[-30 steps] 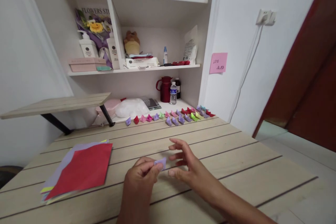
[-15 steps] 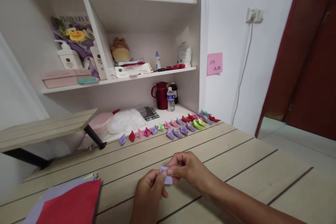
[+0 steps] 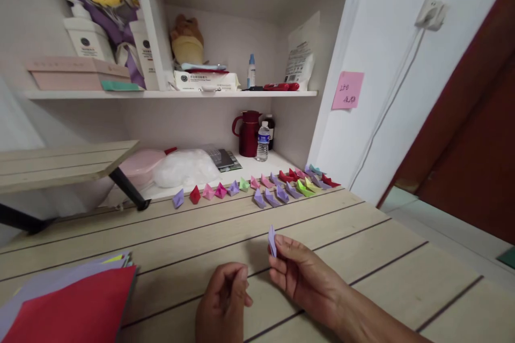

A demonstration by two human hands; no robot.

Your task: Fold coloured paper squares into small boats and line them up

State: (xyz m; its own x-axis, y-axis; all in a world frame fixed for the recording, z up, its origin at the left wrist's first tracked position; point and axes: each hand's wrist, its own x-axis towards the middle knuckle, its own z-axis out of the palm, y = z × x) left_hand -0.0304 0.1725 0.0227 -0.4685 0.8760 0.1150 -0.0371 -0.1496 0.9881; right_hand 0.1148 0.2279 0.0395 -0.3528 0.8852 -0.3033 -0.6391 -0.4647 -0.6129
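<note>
Between the thumb and fingers of my right hand (image 3: 300, 270) is a small folded piece of purple paper (image 3: 272, 241), seen nearly edge-on above the table. To its left, my left hand (image 3: 225, 295) is raised over the planks with its fingers curled and the thumb against them, nothing visible in its grasp. Beyond both hands, several small folded paper boats stand in rows along the back of the table, among them a red boat (image 3: 195, 194), a purple boat (image 3: 259, 198) and a lime green boat (image 3: 304, 188).
A stack of coloured paper with a red sheet (image 3: 76, 300) on top lies at the front left. A small raised wooden stand (image 3: 64, 166) is behind it. Behind the table, a shelf holds a dark red jug (image 3: 248, 136), a water bottle (image 3: 263, 142) and a plastic bag (image 3: 187, 169).
My left hand has let go of the purple paper. My right hand has turned it edge-on and drawn it away from the left. The camera view has tilted.
</note>
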